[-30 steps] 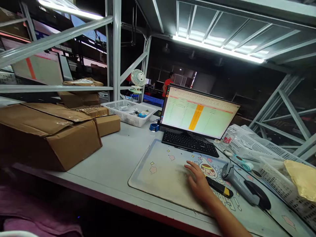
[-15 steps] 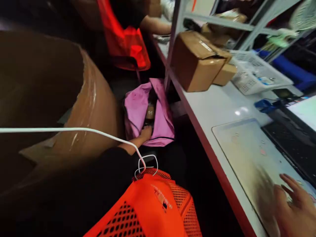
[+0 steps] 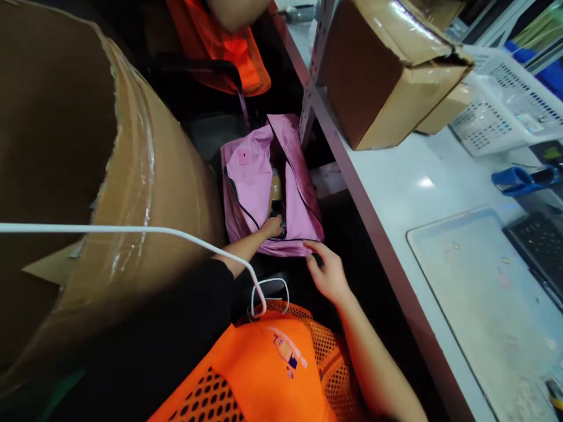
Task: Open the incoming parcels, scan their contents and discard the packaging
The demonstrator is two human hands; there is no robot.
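A pink zippered bag point(image 3: 250, 170) stands unzipped on the floor. My left hand point(image 3: 273, 225) reaches into its opening with fingers curled in at the near edge, by something small and dark; what they hold I cannot make out. Inside the bag, beyond those fingers, shows a brown item point(image 3: 275, 186) with a pale mark. My right hand point(image 3: 328, 271) is at the bag's near right corner, its fingers apart and holding nothing. Its index fingertip is at the black zip edge; whether it touches I cannot tell.
A tall open cardboard box point(image 3: 176, 176) stands on the left. To the right, a white table point(image 3: 387, 187) bears cardboard cartons point(image 3: 369, 76), a white basket point(image 3: 488, 117), a tray point(image 3: 466, 293) and a keyboard point(image 3: 536, 252). A white cable point(image 3: 132, 227) crosses in front. Another person's arm point(image 3: 237, 12) shows beyond.
My right hand has moved left from above the tray to the bag's near right corner. My left hand stays in the bag's opening. The view has shifted, bringing the cartons closer.
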